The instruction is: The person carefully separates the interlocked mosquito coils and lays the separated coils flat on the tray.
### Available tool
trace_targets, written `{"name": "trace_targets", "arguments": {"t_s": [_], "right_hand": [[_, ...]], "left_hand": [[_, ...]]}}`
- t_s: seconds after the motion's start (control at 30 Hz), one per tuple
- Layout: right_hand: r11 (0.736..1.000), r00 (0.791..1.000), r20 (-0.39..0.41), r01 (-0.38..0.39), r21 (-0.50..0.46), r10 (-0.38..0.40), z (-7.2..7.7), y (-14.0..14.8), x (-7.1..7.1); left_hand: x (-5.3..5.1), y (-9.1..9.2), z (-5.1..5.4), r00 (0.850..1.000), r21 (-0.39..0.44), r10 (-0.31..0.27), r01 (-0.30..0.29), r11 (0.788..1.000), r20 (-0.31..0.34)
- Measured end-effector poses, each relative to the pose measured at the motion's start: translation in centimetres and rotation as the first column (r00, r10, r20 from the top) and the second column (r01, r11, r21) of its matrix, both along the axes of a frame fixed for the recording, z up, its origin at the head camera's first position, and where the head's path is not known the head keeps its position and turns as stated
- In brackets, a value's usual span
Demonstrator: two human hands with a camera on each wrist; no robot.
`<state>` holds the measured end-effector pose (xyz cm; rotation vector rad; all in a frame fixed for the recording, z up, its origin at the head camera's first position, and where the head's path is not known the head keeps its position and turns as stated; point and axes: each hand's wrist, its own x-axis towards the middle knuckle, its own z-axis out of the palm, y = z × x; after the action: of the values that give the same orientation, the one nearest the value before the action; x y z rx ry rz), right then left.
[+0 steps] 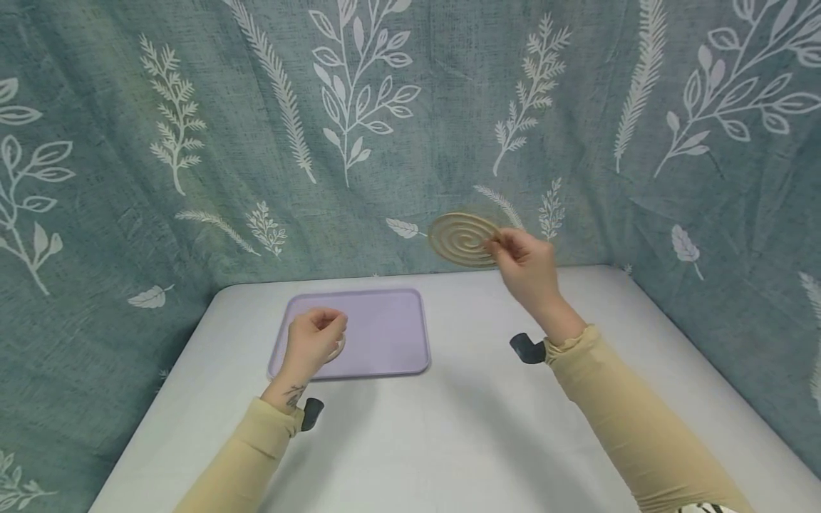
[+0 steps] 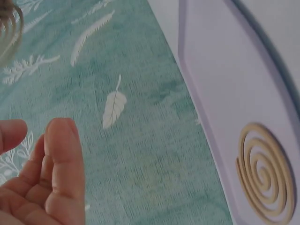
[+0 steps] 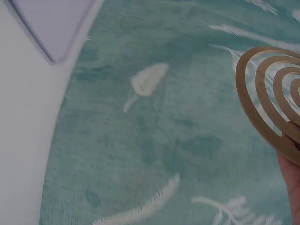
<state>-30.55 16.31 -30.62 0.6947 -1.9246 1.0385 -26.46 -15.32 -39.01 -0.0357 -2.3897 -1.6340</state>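
Observation:
A tan mosquito coil (image 1: 457, 240) is held up above the back of the table by my right hand (image 1: 527, 267), its edge pinched between thumb and fingers. The right wrist view shows part of the same coil (image 3: 262, 101) cut off by the frame edge. A second mosquito coil (image 2: 269, 173) lies flat on the lilac tray (image 1: 385, 331); in the head view my left hand (image 1: 313, 336) covers most of it. That left hand hovers over the tray with fingers loosely bent and holds nothing. A gap shows between its thumb and fingertips (image 2: 63, 133).
The tray lies on the left half of a white table (image 1: 410, 434). Behind and beside the table hangs a green cloth (image 1: 442, 128) with white leaf prints. A dark wrist-worn piece (image 1: 529, 349) sticks out at the right cuff, and another (image 1: 312, 414) at the left.

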Motion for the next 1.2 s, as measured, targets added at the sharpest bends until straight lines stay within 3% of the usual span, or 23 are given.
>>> {"name": "trace_targets", "arguments": {"t_s": [0.1, 0.17, 0.27, 0.37, 0.47, 0.67, 0.73, 0.87, 1.1, 1.2], "right_hand": [[0.980, 0.998, -0.059, 0.033, 0.197, -0.021, -1.3, -2.1, -1.0], [0.939, 0.996, -0.083, 0.070, 0.337, -0.045, -2.5, -3.5, -1.4], [0.851, 0.992, -0.115, 0.106, 0.514, -0.054, -4.6, -5.3, -2.0], [0.768, 0.991, -0.129, 0.104, 0.632, -0.028, -6.9, -6.9, -2.3], [0.681, 0.993, -0.119, 0.102, 0.725, -0.023, -9.1, -8.3, -2.5], [0.473, 0.997, -0.054, 0.073, 0.878, -0.052, -11.8, -10.6, -2.2], [0.429, 0.997, -0.036, 0.061, 0.901, -0.065, -12.3, -11.0, -2.0], [0.387, 0.994, -0.027, 0.067, 0.920, -0.108, -13.5, -11.6, -2.3], [0.375, 0.995, 0.042, -0.005, 0.927, -0.092, -15.5, -12.4, -2.6], [0.354, 0.996, 0.054, -0.024, 0.935, -0.075, -15.9, -12.8, -2.4]], "left_hand": [[0.3, 0.5, -0.3, 1.000, -0.035, -0.004, 0.004, 0.999, 0.008], [0.5, 0.7, -0.5, 1.000, -0.054, -0.011, 0.011, 0.998, -0.001], [0.5, 0.9, -0.9, 0.999, -0.041, -0.036, 0.035, 0.999, -0.016], [0.6, 1.0, -1.2, 0.999, -0.040, -0.048, 0.047, 0.998, -0.013], [0.7, 1.0, -1.4, 0.998, -0.042, -0.058, 0.058, 0.997, -0.003], [0.7, 1.1, -1.6, 0.997, -0.046, -0.076, 0.076, 0.996, -0.005], [0.6, 1.1, -1.7, 0.997, -0.051, -0.082, 0.082, 0.995, -0.007], [0.4, 1.0, -1.8, 0.997, -0.057, -0.083, 0.082, 0.995, -0.008], [0.5, 1.1, -1.8, 0.998, -0.075, -0.061, 0.062, 0.995, 0.016], [0.5, 1.1, -2.0, 0.998, -0.079, -0.056, 0.057, 0.995, 0.013]]}}
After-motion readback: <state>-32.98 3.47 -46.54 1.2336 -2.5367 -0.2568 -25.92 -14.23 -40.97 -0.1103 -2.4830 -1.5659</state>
